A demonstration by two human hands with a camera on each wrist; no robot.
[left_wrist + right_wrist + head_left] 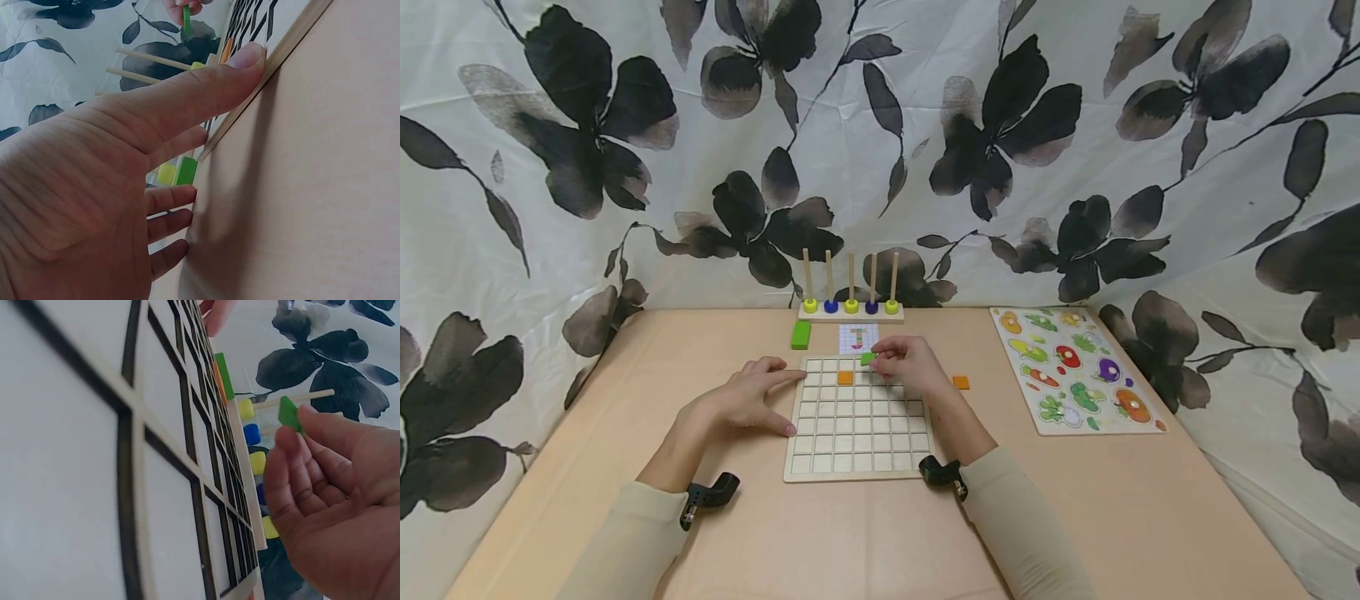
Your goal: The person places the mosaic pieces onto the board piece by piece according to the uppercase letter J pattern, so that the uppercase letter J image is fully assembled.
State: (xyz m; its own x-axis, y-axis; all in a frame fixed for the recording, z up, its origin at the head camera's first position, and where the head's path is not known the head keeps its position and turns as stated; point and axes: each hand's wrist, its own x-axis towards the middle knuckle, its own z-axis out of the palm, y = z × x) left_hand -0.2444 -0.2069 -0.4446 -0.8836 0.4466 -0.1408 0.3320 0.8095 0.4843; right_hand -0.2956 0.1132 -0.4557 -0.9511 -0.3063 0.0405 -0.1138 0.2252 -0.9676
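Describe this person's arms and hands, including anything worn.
The left sleeve and right sleeve are long, plain and beige. The left wrist device and right wrist device are black and curved. The left hand and right hand are ungloved.

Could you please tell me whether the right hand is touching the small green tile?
Touching: the right wrist view shows the right hand pinching the small green tile between its thumb and a fingertip.

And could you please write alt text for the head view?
A person's right-hand grip pinches a flat green tile near the far edge of a pale wooden grid board holding one orange square tile; the left-hand grip rests at the board's left edge.
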